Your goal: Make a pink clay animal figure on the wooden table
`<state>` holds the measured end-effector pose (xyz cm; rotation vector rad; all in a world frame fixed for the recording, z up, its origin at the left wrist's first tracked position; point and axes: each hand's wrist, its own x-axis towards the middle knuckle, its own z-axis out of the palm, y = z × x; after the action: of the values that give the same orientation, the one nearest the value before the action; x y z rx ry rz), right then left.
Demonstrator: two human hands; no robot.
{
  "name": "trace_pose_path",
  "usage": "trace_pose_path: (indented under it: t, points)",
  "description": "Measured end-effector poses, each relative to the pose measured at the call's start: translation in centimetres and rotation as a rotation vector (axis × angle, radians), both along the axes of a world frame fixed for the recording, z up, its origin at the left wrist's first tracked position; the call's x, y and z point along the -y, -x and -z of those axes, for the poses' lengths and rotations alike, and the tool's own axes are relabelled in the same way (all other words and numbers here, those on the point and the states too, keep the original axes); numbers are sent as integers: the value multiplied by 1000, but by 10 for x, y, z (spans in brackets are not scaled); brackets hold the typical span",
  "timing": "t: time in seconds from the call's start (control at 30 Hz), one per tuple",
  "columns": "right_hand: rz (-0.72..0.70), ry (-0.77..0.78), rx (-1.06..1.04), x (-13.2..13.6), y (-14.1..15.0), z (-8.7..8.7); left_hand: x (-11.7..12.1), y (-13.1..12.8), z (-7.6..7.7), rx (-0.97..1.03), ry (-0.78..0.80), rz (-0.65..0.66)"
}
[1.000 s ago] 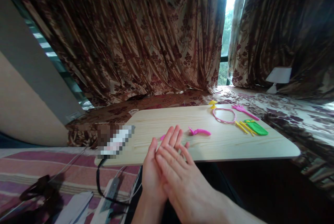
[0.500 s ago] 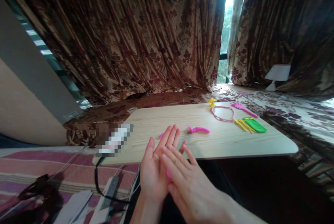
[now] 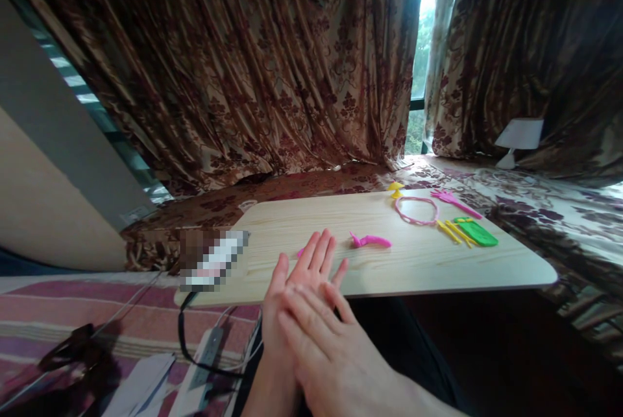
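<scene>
Palm up and fingers stretched out, my left hand (image 3: 311, 261) is held in front of the table's near edge. My right hand (image 3: 321, 339) lies palm down across it, with its fingers extended over the left palm. The two palms meet, and whatever lies between them is hidden now; a bit of pink modelling clay showed there half a second ago. Just beyond the left fingers, a small pink clay piece (image 3: 300, 252) is partly covered. To the right, a curved pink clay shape (image 3: 370, 241) with a knotted end lies on the wooden table (image 3: 287, 214).
On the table's right side lie a pink clay ring (image 3: 398, 211), a yellow mushroom-like piece (image 3: 396, 191), a pink hand-shaped piece (image 3: 456, 203), yellow sticks (image 3: 448, 233) and a green flat piece (image 3: 479, 234). A blurred-out object (image 3: 214, 261) lies at the left. A power strip (image 3: 207, 355) is below.
My right hand has slid back and left over my left palm, toward the wrist. The pink clay between the palms has gone out of sight.
</scene>
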<state>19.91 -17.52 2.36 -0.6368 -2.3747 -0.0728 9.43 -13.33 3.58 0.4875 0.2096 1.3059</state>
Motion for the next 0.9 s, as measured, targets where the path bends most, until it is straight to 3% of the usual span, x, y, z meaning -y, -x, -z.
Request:
trace_pose_path:
  t: [0.1, 0.2, 0.27, 0.4, 0.47, 0.57, 0.67, 0.73, 0.83, 0.9]
  points:
    - [-15, 8, -65, 7, 18, -7, -1, -21, 12, -67, 94, 16]
    - [236, 139, -196, -12, 21, -27, 14, -34, 23, -81, 102, 65]
    - [301, 193, -182, -24, 10, -31, 22, -28, 21, -46, 72, 71]
    - [179, 146, -39, -13, -7, -5, 13, -3, 1, -14, 31, 36]
    - [46, 13, -25, 2, -3, 6, 3, -1, -4, -3, 25, -3]
    - [-27, 15, -38, 8, 12, -5, 0, -17, 2, -17, 78, 5]
    - [195, 145, -153, -15, 15, -33, 14, -33, 12, -7, 90, 39]
    - [319, 197, -182, -28, 8, -39, 21, -31, 12, 33, 62, 44]
    - [277, 186, -109, -23, -2, -22, 17, -15, 2, 6, 48, -2]
    - [126, 128, -32, -7, -2, -6, 8, -9, -4, -34, 27, -64]
